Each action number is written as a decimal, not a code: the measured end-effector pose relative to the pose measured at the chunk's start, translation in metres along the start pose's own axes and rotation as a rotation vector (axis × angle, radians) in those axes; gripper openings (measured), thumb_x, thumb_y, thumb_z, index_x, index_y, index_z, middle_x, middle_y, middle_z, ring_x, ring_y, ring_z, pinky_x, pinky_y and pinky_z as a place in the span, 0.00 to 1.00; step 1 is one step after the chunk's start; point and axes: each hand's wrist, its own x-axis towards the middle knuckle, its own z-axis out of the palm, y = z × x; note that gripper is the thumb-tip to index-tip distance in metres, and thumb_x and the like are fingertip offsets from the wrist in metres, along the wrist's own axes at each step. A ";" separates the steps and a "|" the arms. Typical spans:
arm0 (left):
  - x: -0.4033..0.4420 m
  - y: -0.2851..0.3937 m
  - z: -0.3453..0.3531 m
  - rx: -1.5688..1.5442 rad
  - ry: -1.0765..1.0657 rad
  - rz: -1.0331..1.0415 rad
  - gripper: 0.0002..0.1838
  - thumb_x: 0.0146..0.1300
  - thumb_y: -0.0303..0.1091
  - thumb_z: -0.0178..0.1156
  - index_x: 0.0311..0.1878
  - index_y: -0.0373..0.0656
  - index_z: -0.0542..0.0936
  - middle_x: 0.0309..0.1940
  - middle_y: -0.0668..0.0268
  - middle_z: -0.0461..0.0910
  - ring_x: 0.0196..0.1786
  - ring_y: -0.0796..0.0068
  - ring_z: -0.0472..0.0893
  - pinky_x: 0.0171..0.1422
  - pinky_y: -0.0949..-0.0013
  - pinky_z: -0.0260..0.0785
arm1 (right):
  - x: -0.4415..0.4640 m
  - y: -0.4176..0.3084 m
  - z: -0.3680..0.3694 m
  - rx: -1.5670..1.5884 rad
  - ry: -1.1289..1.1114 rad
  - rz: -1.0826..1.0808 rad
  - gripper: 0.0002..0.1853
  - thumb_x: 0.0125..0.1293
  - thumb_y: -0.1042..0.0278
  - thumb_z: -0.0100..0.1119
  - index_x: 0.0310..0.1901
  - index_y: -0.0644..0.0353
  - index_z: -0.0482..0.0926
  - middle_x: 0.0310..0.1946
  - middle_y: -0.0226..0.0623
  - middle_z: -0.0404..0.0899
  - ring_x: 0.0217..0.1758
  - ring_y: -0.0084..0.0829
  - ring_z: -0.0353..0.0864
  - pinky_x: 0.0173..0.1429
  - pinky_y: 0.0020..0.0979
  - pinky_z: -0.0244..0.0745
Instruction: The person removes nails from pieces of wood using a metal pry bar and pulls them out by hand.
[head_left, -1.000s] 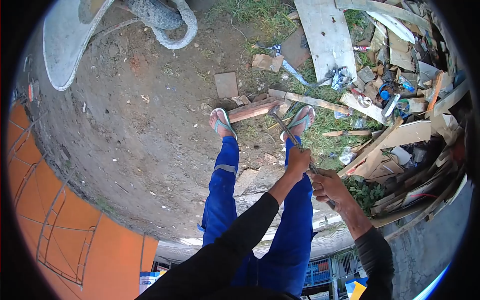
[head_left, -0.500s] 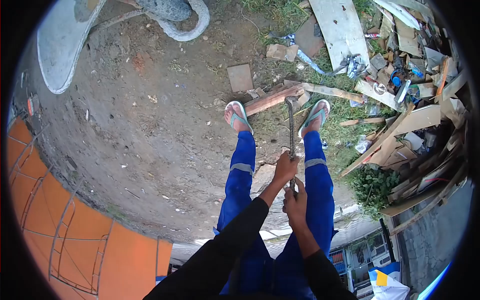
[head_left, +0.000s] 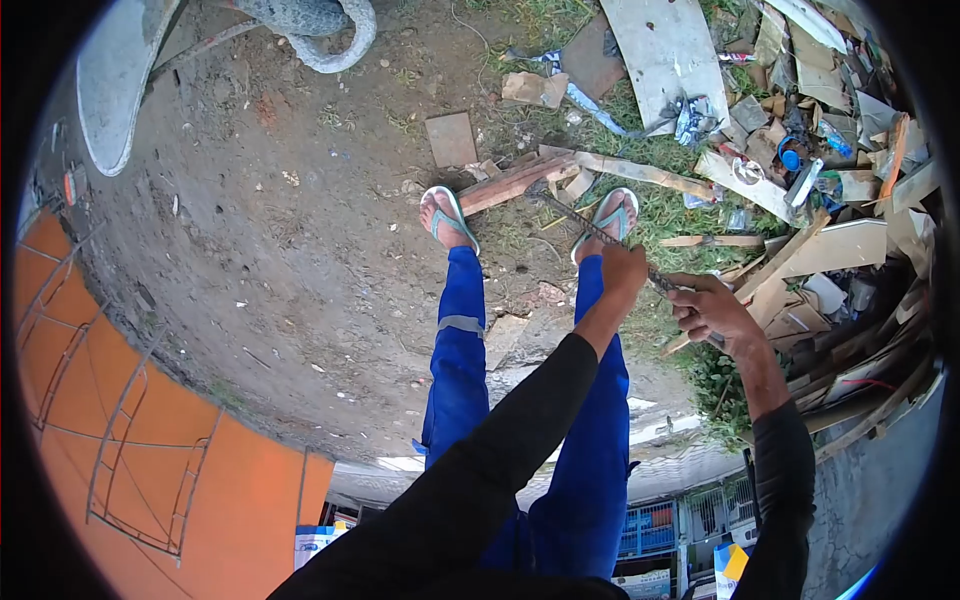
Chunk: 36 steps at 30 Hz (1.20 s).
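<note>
A dark ribbed steel bar [head_left: 575,213] slants across the right shin, its far end close to a reddish wooden beam [head_left: 515,185] on the ground. My left hand [head_left: 625,272] is wrapped round the bar's middle. Nearer the bar's rear end, my right hand [head_left: 712,312] has its fingers curled about it, with a looser look than the left. The beam lies between my two feet in flip-flops, one end beside the left flip-flop [head_left: 449,215]. The right flip-flop [head_left: 612,222] is partly behind the bar.
A heap of broken boards and litter [head_left: 830,190] fills the right side. A pale panel [head_left: 665,60] and a thin wooden strip [head_left: 650,175] lie ahead, with a square tile [head_left: 451,140] left of them. An orange wall [head_left: 200,450] with metal frames is at lower left.
Both hands have moved right, the right hand farthest. The bar has swung from nearly straight ahead to a slant, its far end shifting left. The view has moved slightly.
</note>
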 end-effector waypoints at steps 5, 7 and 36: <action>-0.011 0.069 0.042 -0.002 -0.070 -0.027 0.23 0.62 0.35 0.63 0.43 0.17 0.75 0.35 0.32 0.82 0.44 0.36 0.85 0.47 0.47 0.75 | -0.013 -0.044 -0.062 -0.094 0.048 -0.019 0.18 0.73 0.73 0.60 0.62 0.64 0.77 0.24 0.24 0.68 0.19 0.12 0.60 0.19 0.19 0.48; -0.008 0.070 0.044 -0.121 -0.067 -0.034 0.21 0.61 0.34 0.63 0.40 0.17 0.76 0.33 0.35 0.82 0.39 0.41 0.85 0.42 0.48 0.74 | -0.011 -0.052 -0.071 -0.098 0.006 -0.047 0.13 0.72 0.72 0.60 0.56 0.64 0.79 0.24 0.24 0.67 0.18 0.12 0.59 0.18 0.20 0.47; 0.040 -0.062 -0.326 0.757 -0.371 0.732 0.19 0.60 0.35 0.65 0.50 0.32 0.80 0.27 0.47 0.83 0.30 0.63 0.87 0.40 0.57 0.77 | 0.135 0.185 0.424 -0.103 0.742 -0.513 0.11 0.66 0.72 0.56 0.45 0.70 0.75 0.35 0.60 0.81 0.42 0.66 0.83 0.48 0.59 0.75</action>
